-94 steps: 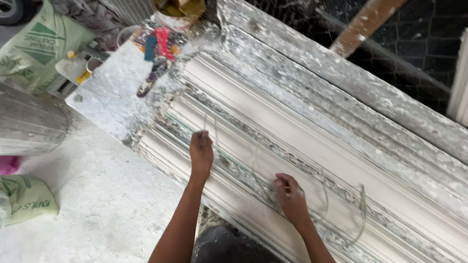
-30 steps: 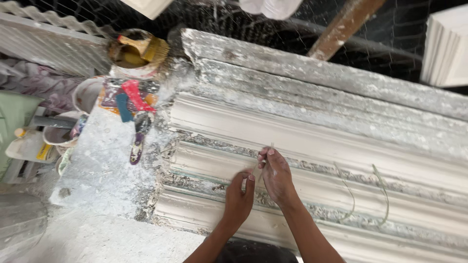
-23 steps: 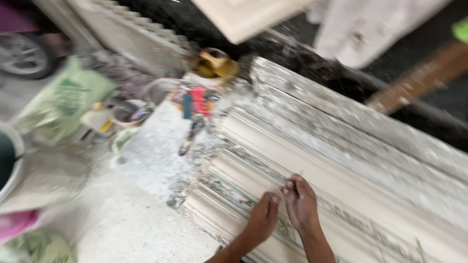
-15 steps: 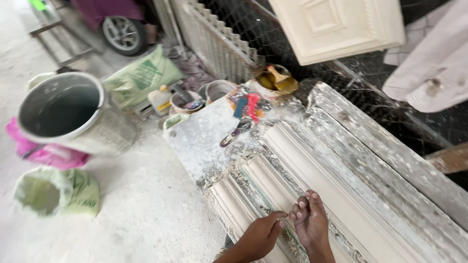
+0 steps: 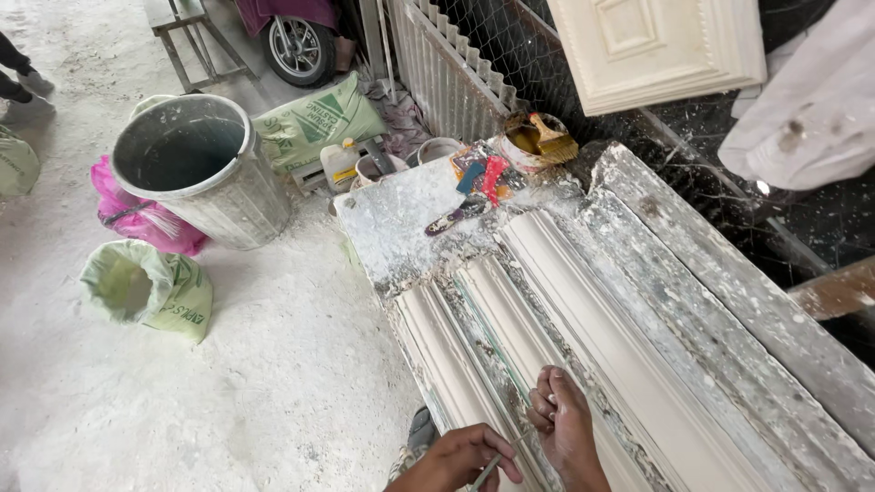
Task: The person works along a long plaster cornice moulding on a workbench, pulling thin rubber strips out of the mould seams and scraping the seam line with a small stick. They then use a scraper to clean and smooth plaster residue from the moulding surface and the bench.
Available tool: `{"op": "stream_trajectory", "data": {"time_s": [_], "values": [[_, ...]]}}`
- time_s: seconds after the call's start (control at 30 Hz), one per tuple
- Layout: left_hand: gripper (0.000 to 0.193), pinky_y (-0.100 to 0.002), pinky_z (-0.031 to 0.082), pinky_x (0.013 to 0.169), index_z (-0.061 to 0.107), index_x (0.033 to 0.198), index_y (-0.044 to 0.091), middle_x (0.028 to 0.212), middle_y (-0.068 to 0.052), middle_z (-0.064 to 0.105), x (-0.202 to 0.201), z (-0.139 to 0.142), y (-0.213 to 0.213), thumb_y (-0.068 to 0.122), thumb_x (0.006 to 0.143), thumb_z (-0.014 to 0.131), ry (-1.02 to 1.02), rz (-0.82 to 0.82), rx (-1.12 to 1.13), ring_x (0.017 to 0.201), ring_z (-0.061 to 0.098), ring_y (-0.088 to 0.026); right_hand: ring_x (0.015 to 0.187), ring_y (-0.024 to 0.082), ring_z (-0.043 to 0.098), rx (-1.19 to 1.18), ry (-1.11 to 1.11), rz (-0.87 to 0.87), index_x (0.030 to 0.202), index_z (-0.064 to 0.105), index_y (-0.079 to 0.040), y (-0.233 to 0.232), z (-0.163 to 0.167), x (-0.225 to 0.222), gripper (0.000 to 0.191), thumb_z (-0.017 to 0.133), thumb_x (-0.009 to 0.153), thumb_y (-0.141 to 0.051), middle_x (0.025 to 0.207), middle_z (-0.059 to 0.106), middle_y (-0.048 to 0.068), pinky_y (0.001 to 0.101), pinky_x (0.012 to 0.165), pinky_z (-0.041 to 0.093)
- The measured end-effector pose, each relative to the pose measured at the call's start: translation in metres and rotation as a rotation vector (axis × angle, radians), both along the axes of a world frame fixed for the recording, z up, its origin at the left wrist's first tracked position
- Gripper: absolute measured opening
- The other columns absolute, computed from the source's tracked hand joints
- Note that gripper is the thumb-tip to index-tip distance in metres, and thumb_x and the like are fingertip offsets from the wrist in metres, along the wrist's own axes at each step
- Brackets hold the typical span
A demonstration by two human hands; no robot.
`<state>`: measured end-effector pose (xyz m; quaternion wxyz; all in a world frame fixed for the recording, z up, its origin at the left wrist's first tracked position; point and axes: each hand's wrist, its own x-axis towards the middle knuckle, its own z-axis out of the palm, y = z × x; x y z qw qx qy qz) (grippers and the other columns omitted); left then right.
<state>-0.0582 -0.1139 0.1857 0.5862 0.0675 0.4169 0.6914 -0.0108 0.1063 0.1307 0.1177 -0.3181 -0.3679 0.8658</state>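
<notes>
Far left, a person's dark shoes cut by the frame edge, rest of them out of view; green sack also cropped at left edge. Open green bag lies on the dusty white floor, contents hard to make out, looks mostly slack. Pink bag half hidden behind the big grey bin; bin interior dark, can't tell what's in it. Printed green sack leans beyond it, small plastic bottle and a couple of small tubs just beside, their contents unclear. Wheel at far top, vehicle cut off. On the plaster-crusted table end: red and blue tools, too small to tell apart, and a bowl with yellowish stuff and a brush in it. Long white cornice moulds run from mid scene to near right, lower ends cropped. Left hand near bottom edge, partly cut off, fingers pinched narrow around a thin stick-like tool, tip hard to see. Right hand just right of it, fingers curled, knuckles resting on the mould channel; can't tell if it holds anything. Far right: cream panel, white cloth, both cropped.
</notes>
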Motion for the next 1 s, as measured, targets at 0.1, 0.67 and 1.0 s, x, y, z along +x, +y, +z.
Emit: {"op": "stream_trajectory", "data": {"time_s": [0.1,0.67,1.0], "values": [[0.028,-0.038,0.058,0.087,0.063,0.116,-0.001,0.104,-0.015,0.075,0.019,0.006,-0.007,0.009,0.097,0.046,-0.158,0.168,0.045,0.093,0.072,-0.023,0.051,0.005,0.026,-0.1,0.068,0.051,0.092,0.051,-0.009,-0.003,-0.005,0.018,0.022,0.046,0.105,-0.027,0.069,0.033,-0.005,0.0229,0.04,0.017],[0.027,-0.031,0.054,0.073,0.059,0.098,0.002,0.08,-0.005,0.061,0.05,-0.013,0.062,0.027,0.105,0.051,0.157,0.225,0.104,0.072,0.061,-0.016,0.056,0.006,0.029,0.244,-0.059,-0.022,0.097,0.053,-0.01,-0.027,0.019,0.12,0.029,0.044,0.106,-0.037,0.073,0.035,-0.005,0.0243,0.046,0.023],[0.03,-0.025,0.046,0.05,0.067,0.105,-0.003,0.076,-0.003,0.061,0.067,-0.006,0.066,0.026,0.102,0.059,0.395,0.163,-0.098,0.053,0.05,-0.006,0.06,0.007,0.036,0.083,0.106,-0.148,0.105,0.058,-0.006,-0.034,0.031,0.131,0.027,0.045,0.107,-0.029,0.078,0.043,-0.002,0.0234,0.052,0.032]]}}
